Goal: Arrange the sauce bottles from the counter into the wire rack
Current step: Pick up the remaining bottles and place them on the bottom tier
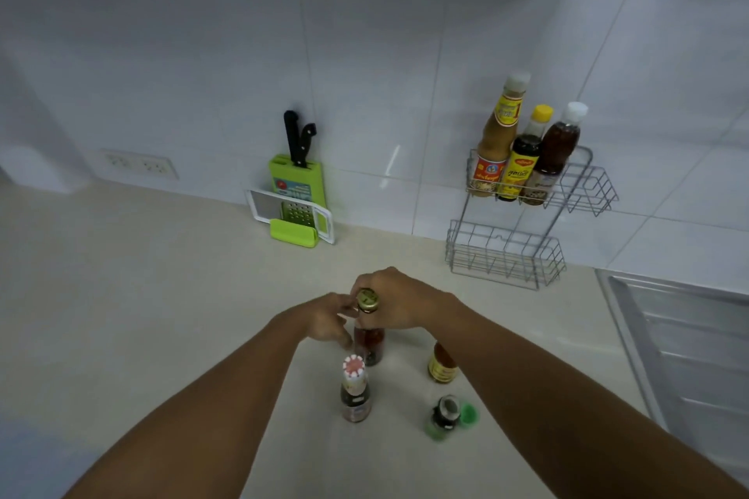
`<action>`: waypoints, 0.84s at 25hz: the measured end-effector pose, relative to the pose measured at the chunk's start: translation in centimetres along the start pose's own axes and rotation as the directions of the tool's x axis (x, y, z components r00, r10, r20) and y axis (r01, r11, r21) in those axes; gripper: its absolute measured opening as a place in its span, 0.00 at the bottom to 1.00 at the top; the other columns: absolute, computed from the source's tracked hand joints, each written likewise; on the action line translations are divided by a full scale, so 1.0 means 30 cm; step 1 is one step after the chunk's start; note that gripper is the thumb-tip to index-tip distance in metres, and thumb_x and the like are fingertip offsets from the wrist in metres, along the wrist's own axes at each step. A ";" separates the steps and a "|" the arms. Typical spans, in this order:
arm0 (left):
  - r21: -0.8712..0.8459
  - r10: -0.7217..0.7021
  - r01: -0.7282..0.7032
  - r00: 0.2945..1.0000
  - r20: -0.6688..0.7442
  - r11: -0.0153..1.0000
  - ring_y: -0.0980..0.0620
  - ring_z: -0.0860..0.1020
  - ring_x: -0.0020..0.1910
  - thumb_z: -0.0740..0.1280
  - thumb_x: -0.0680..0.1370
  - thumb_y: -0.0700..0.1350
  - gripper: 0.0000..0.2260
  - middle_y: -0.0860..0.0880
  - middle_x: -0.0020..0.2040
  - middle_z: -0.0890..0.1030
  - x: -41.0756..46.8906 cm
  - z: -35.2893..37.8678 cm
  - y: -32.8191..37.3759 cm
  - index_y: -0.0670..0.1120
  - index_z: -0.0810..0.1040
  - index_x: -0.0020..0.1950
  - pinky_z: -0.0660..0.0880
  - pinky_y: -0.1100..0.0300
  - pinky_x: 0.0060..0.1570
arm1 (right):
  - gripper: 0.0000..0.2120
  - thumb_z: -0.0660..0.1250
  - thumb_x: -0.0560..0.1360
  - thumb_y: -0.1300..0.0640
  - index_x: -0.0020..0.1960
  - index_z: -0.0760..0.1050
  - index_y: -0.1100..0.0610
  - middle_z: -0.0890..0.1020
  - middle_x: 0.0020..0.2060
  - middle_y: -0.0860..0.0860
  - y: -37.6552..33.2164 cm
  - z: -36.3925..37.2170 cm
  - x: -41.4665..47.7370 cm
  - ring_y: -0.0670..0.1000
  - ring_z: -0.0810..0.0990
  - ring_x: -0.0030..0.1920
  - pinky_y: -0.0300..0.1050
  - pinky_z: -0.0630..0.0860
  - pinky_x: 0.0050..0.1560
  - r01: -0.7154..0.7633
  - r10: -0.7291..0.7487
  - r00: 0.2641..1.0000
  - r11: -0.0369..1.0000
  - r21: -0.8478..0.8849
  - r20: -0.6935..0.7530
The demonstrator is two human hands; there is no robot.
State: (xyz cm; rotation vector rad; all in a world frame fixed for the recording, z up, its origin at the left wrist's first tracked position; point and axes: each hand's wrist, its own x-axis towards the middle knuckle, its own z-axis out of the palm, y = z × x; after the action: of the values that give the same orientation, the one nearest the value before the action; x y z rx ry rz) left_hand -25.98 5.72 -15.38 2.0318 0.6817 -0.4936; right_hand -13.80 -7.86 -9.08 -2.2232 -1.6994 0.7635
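A red-sauce bottle with a gold cap (369, 342) stands on the beige counter (162, 296). My right hand (399, 298) grips its neck just under the cap. My left hand (330, 318) touches the same bottle from the left, fingers on the neck. Nearer me stand a dark bottle with a red-and-white cap (355, 391), a small amber jar (441, 363) and a green-capped bottle (446, 417). The two-tier wire rack (583, 190) hangs on the wall at right. Its upper tier holds three bottles (521, 166); its lower tier (502, 255) holds nothing.
A green knife block with two black-handled knives (298, 178) and a grater (292, 213) lean against the tiled wall behind the counter. A steel sink drainboard (689, 336) lies to the right. Wall sockets (140, 164) sit at the left.
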 end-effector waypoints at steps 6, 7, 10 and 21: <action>-0.073 0.125 -0.132 0.988 -0.089 0.989 0.44 0.80 0.59 0.81 0.63 0.42 0.27 0.46 0.61 0.81 0.039 0.069 -0.040 0.50 0.80 0.60 0.77 0.49 0.62 | 0.16 0.75 0.70 0.58 0.57 0.83 0.56 0.85 0.51 0.55 0.006 0.021 -0.009 0.53 0.83 0.46 0.48 0.83 0.47 -0.074 0.089 0.987 0.991 0.108 -0.137; -0.072 0.147 -0.155 0.984 -0.103 0.985 0.46 0.80 0.58 0.81 0.61 0.45 0.28 0.48 0.59 0.82 0.032 0.063 -0.028 0.50 0.81 0.60 0.78 0.51 0.61 | 0.16 0.76 0.71 0.59 0.58 0.83 0.57 0.85 0.51 0.55 0.006 -0.005 -0.023 0.53 0.83 0.43 0.48 0.83 0.45 -0.072 0.096 0.984 0.985 0.156 -0.152; -0.116 0.251 -0.282 0.940 -0.231 0.952 0.52 0.83 0.50 0.80 0.62 0.44 0.23 0.49 0.50 0.85 -0.009 0.037 0.074 0.50 0.82 0.55 0.79 0.54 0.57 | 0.13 0.76 0.71 0.61 0.55 0.83 0.56 0.87 0.45 0.57 -0.024 -0.150 -0.078 0.57 0.85 0.32 0.46 0.84 0.36 -0.041 0.116 0.963 0.954 0.298 -0.242; -0.214 0.574 -0.558 0.819 0.016 0.802 0.46 0.80 0.39 0.70 0.63 0.29 0.14 0.42 0.38 0.81 -0.231 -0.171 0.655 0.41 0.79 0.45 0.78 0.51 0.47 | 0.20 0.50 0.84 0.51 0.57 0.80 0.54 0.87 0.45 0.49 -0.075 -0.667 -0.308 0.50 0.85 0.49 0.52 0.80 0.56 0.187 -0.195 0.861 0.980 -0.065 -0.469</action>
State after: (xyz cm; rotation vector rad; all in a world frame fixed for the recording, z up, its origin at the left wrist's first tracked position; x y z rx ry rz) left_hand -18.40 -0.33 3.75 1.8890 0.0421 -0.1386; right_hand -6.63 -13.54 11.08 -1.9900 -1.6362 0.1328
